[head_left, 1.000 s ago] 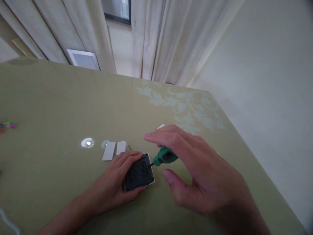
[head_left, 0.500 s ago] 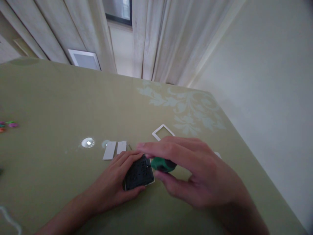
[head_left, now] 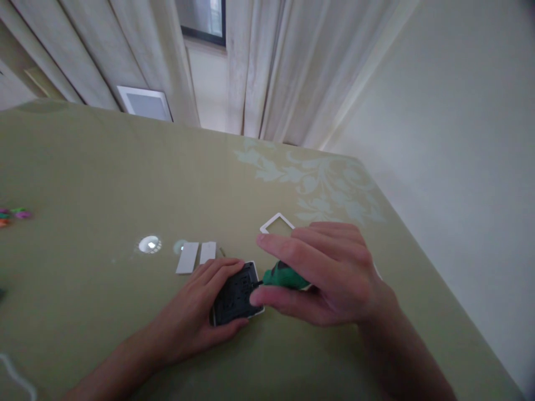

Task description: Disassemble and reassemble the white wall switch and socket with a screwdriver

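Observation:
My left hand (head_left: pixel 196 312) grips a dark square switch module (head_left: pixel 236 292) that lies flat on the olive-green tablecloth (head_left: pixel 104 178), fingers along its left and near edges. My right hand (head_left: pixel 321 275) is closed around a short green-handled screwdriver (head_left: pixel 284 277), thumb under the handle and fingers over it. The screwdriver's dark tip touches the module's upper right part. Two small white rectangular covers (head_left: pixel 194 255) rest just beyond my left hand. A white square frame (head_left: pixel 276 223) lies past my right hand, partly hidden by my fingers.
Bright light reflections (head_left: pixel 149 244) show on the cloth left of the covers. Small coloured bits (head_left: pixel 14 214) lie at the far left edge. The table's right edge runs diagonally beside a pale floor (head_left: pixel 460 167). Curtains (head_left: pixel 284 67) hang behind the table.
My right hand, at first spread open above the screwdriver, has closed round its green handle and shifted slightly right. My left hand and the module have stayed put.

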`<state>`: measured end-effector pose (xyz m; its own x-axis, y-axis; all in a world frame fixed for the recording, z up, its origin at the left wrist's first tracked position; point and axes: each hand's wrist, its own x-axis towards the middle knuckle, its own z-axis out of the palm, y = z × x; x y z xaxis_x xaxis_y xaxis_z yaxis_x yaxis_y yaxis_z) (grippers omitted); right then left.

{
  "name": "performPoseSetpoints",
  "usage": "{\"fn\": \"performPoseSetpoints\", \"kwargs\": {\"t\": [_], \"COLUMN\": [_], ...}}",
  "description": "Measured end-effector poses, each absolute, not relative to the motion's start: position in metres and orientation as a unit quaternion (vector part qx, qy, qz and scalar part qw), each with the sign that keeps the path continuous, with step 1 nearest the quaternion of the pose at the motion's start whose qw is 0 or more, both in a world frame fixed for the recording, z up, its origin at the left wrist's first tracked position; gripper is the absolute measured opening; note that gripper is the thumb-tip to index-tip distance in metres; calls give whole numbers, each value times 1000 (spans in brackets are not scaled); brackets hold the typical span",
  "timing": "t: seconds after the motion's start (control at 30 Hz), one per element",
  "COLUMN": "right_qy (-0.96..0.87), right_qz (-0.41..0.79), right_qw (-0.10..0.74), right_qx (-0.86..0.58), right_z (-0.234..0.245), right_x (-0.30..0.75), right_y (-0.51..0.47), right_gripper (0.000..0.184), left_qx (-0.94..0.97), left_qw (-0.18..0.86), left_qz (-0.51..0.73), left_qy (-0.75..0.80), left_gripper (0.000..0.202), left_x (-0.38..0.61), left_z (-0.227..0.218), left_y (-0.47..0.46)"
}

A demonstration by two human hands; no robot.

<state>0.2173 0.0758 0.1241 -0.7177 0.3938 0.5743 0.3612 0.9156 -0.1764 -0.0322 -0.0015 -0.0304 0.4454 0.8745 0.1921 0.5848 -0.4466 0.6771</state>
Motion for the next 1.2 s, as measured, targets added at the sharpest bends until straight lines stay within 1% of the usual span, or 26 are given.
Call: {"fn": "performPoseSetpoints", "kwargs": {"t": [0.1,0.13,0.17,0.2,0.23,0.3,0.33,0.37,0.4,0.5,0.57,0.6,0.63,0.7,0.73,0.77,0.8,0.83,0.93,0.97,1.0,1.03,1.07,1.13,1.17,1.2], "right_qy": [-938,-939,-939,-938,-939,-933,-927,-925,-930,-939,-937,-937,-937,-930,-922,-918,-922,-930,-941,-941,-940,-941,-943,-941,-933,-924], "right_qz": [147,181,196,185,146,24,-22,-33,-6,155,207,195,156,35,-15,-37,-24,19,176,214,235,233,205,89,33,1], "right_qw": [250,232,227,236,254,298,313,316,304,231,205,216,239,301,325,332,319,291,188,166,156,156,165,211,240,262], "right_qx": [-189,-179,-171,-172,-179,-200,-207,-209,-208,-201,-191,-194,-200,-207,-210,-216,-220,-225,-220,-204,-193,-192,-205,-249,-266,-278], "right_z": [132,134,134,132,129,124,123,123,125,136,139,138,135,127,124,124,125,129,145,148,150,149,146,138,134,131], "right_x": [221,222,222,221,220,217,217,217,218,223,226,225,224,221,219,219,219,220,227,229,229,229,227,222,220,218], "right_y": [74,73,73,73,74,74,73,73,72,69,70,71,72,75,75,75,74,73,67,66,65,64,64,63,63,63], "right_gripper": [53,58,58,53,46,35,33,34,37,48,48,44,37,22,20,22,20,19,47,51,49,44,38,27,24,25], "left_qx": [808,810,812,812,812,807,805,804,804,810,811,811,811,811,811,811,811,811,814,816,818,819,820,820,820,820], "left_qw": [267,264,261,259,259,265,268,269,270,262,256,254,253,253,255,257,258,258,250,248,247,248,247,250,251,251], "left_qz": [270,268,268,268,268,269,270,270,269,267,270,272,275,281,281,281,280,278,273,267,263,258,256,253,252,253], "left_qy": [451,450,449,449,449,454,456,457,457,452,451,451,450,446,446,445,445,446,448,448,448,448,448,449,449,449], "left_gripper": [77,78,78,78,77,74,73,73,74,78,76,74,74,74,75,76,77,77,79,80,80,80,80,80,80,80], "left_x": [-32,-31,-31,-31,-31,-32,-32,-32,-32,-32,-31,-31,-31,-31,-32,-32,-32,-32,-33,-33,-33,-33,-34,-34,-34,-34], "left_z": [-31,-32,-32,-32,-32,-32,-32,-33,-33,-32,-30,-29,-28,-27,-27,-27,-27,-27,-28,-28,-28,-27,-27,-26,-26,-27], "left_y": [-1,-1,-1,-1,-1,-1,-1,-1,-2,-1,-1,-1,0,0,0,0,0,0,-1,-2,-2,-3,-3,-3,-3,-3]}}
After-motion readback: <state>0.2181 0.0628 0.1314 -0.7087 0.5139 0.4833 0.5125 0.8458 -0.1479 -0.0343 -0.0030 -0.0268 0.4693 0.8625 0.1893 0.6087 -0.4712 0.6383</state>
